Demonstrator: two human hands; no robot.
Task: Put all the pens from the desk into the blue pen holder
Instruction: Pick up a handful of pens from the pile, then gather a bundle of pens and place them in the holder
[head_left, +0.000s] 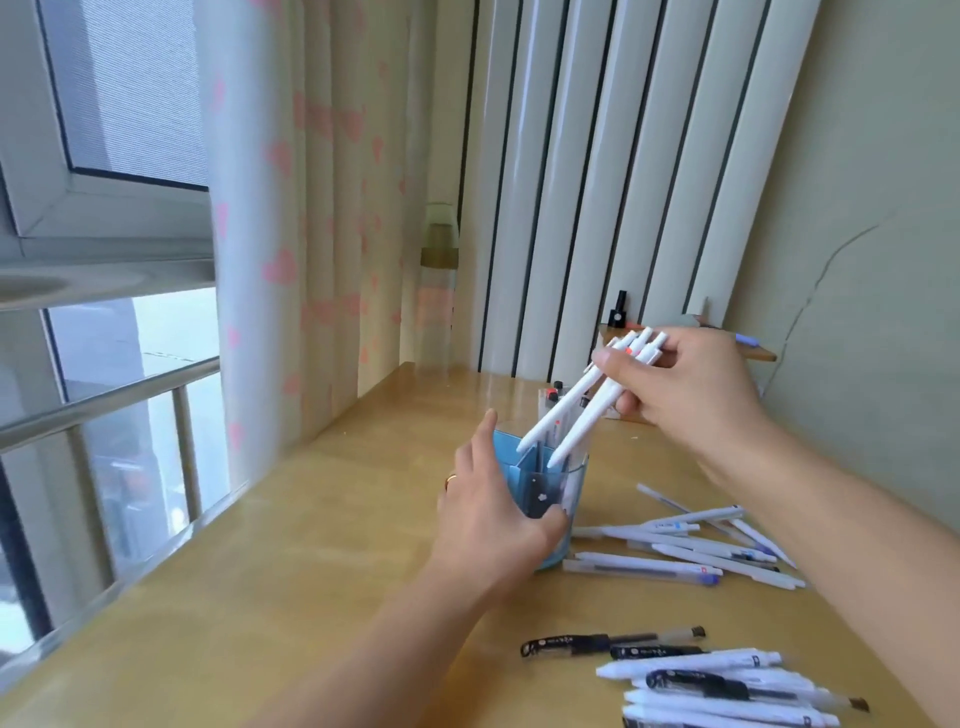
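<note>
A translucent blue pen holder (574, 486) stands on the wooden desk (322, 545), with a divider and a dark pen inside. My left hand (493, 506) wraps around its near left side. My right hand (685, 389) grips a bunch of white pens (582, 402) tilted down to the left, their tips at the holder's rim. Several white pens (685, 545) lie loose on the desk right of the holder. Another heap of white and black pens (717, 680) lies near the bottom right.
A heart-patterned curtain (291, 234) and window railing (104, 400) run along the desk's left edge. A bottle (439, 270) stands in the far corner. White slats (623, 182) lean at the back. A small shelf with a dark bottle (618, 309) is behind my right hand.
</note>
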